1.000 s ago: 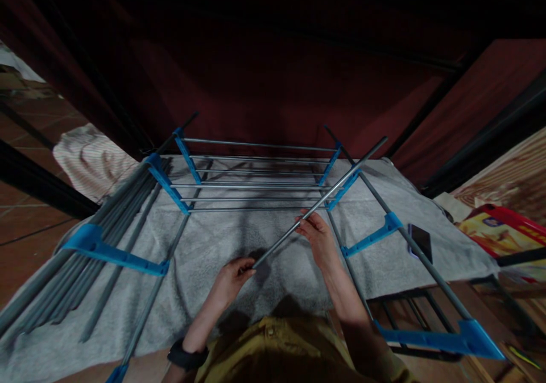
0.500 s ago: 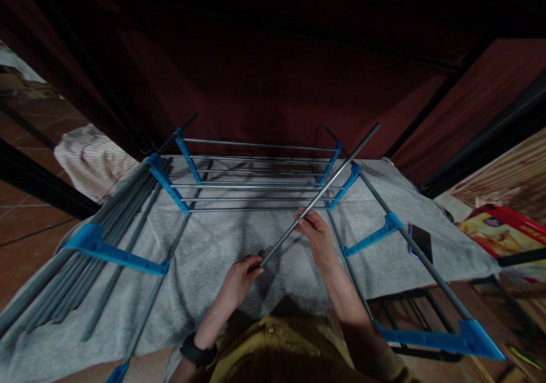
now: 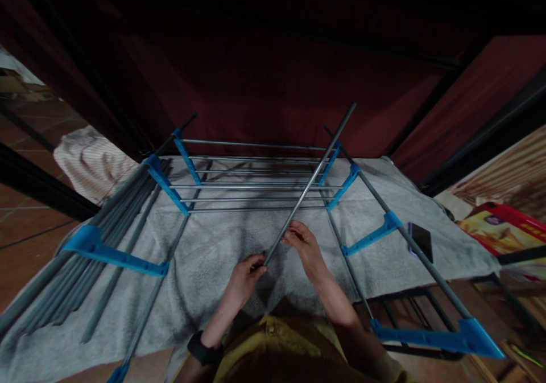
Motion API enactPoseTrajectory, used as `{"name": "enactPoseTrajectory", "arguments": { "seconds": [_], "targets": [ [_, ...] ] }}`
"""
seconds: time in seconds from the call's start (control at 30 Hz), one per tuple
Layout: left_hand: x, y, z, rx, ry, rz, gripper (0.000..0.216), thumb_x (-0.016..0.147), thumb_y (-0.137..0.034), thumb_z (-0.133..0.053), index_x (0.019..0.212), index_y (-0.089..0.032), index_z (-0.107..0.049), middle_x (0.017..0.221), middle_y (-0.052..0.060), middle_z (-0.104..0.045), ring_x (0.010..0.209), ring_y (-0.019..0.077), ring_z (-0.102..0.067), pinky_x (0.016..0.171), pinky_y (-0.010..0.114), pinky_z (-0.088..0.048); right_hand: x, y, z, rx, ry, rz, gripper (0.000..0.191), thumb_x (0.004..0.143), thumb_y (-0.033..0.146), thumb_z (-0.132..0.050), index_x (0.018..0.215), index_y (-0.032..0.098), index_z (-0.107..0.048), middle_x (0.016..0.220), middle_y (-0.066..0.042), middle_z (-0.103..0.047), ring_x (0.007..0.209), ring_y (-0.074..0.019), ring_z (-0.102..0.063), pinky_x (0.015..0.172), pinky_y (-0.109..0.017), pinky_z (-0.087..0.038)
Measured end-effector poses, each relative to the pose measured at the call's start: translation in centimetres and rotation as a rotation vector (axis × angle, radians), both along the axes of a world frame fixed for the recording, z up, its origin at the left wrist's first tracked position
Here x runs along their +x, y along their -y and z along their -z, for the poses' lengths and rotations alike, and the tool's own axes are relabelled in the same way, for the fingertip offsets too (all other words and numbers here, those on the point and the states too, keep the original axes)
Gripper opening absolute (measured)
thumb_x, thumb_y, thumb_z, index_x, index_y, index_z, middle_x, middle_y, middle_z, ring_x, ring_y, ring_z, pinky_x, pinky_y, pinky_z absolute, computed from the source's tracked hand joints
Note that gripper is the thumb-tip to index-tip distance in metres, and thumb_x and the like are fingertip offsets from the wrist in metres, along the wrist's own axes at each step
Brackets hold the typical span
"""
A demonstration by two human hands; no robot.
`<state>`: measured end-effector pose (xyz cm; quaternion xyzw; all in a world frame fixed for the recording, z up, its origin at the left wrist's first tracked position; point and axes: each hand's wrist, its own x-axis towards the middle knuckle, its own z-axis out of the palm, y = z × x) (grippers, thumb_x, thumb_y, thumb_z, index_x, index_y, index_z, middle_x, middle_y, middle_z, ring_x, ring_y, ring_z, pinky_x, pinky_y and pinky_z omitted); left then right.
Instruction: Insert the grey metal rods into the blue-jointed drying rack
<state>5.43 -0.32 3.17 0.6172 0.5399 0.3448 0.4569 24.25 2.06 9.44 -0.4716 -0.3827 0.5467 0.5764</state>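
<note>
A thin grey metal rod point(image 3: 307, 186) slants up and away to the right in front of me. Its lower end is pinched in the fingers of my left hand point(image 3: 244, 280). Farther up, my right hand point(image 3: 306, 249) has its bent fingers at the rod, apparently in a loose grip; the contact is partly hidden. Beyond my hands lies a rack frame of grey tubes and blue plastic brackets point(image 3: 181, 198), with several crossbars point(image 3: 256, 186) fitted between the far brackets. The rod's upper part passes in front of the blue brackets at the right.
Several loose grey rods point(image 3: 77, 280) lie side by side on the left of the grey towel-like cloth point(image 3: 205, 269). A phone point(image 3: 420, 242) rests by the right tube. A red and yellow package point(image 3: 503, 226) is at the far right. A dark red panel point(image 3: 256, 87) stands behind.
The rod has swung to a steeper angle, its far end moving left and farther away. My right hand has slid down along it, closer to my left hand.
</note>
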Motion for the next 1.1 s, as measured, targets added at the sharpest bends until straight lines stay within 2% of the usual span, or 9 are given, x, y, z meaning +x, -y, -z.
{"name": "enactPoseTrajectory", "arguments": {
  "seconds": [0.33, 0.6, 0.8, 0.93, 1.1],
  "targets": [
    [0.6, 0.2, 0.0, -0.02, 0.021, -0.012, 0.021, 0.077, -0.034, -0.063, 0.09, -0.021, -0.073, 0.088, 0.005, -0.076, 0.083, 0.0226, -0.069, 0.079, 0.033, -0.052, -0.9, 0.3, 1.0, -0.037, 0.034, -0.006, 0.038, 0.068, 0.045, -0.079, 0.1, 0.026, -0.072, 0.088, -0.002, -0.074, 0.091, -0.0219, -0.066, 0.078, -0.034, -0.053],
    [0.7, 0.2, 0.0, -0.075, 0.086, -0.043, 0.03, 0.074, -0.037, -0.065, 0.097, -0.02, -0.073, 0.086, 0.005, -0.075, 0.079, 0.0212, -0.069, 0.076, 0.034, -0.054, -0.4, 0.0, 0.3, 0.026, 0.078, 0.016, 0.036, 0.072, 0.043, -0.076, 0.105, 0.027, -0.071, 0.086, -0.001, -0.072, 0.088, -0.0203, -0.064, 0.079, -0.033, -0.051],
    [0.4, -0.2, -0.2, -0.052, 0.101, -0.055, 0.027, 0.075, -0.039, -0.063, 0.093, -0.021, -0.073, 0.089, 0.006, -0.077, 0.084, 0.022, -0.07, 0.078, 0.035, -0.054, 0.4, -0.2, -0.9, 0.06, 0.104, 0.035, 0.039, 0.076, 0.044, -0.073, 0.111, 0.028, -0.07, 0.09, -0.001, -0.071, 0.087, -0.0203, -0.063, 0.076, -0.033, -0.05],
    [0.0, -0.6, -0.7, -0.051, 0.129, -0.077, 0.028, 0.075, -0.041, -0.064, 0.091, -0.02, -0.073, 0.088, 0.006, -0.075, 0.08, 0.0206, -0.068, 0.075, 0.033, -0.054, 1.0, -0.6, -1.6, 0.095, 0.137, 0.049, 0.039, 0.078, 0.044, -0.072, 0.113, 0.028, -0.069, 0.089, 0.0, -0.07, 0.083, -0.0191, -0.063, 0.077, -0.033, -0.051],
    [-0.5, -1.1, -1.6, -0.065, 0.199, -0.11, 0.033, 0.075, -0.045, -0.067, 0.093, -0.018, -0.073, 0.082, 0.005, -0.073, 0.07, 0.0177, -0.063, 0.069, 0.032, -0.053, 1.9, -1.1, -1.2, 0.172, 0.241, 0.087, 0.036, 0.081, 0.045, -0.069, 0.114, 0.028, -0.07, 0.089, 0.0, -0.068, 0.083, -0.0196, -0.062, 0.08, -0.036, -0.053]
  ]
}}
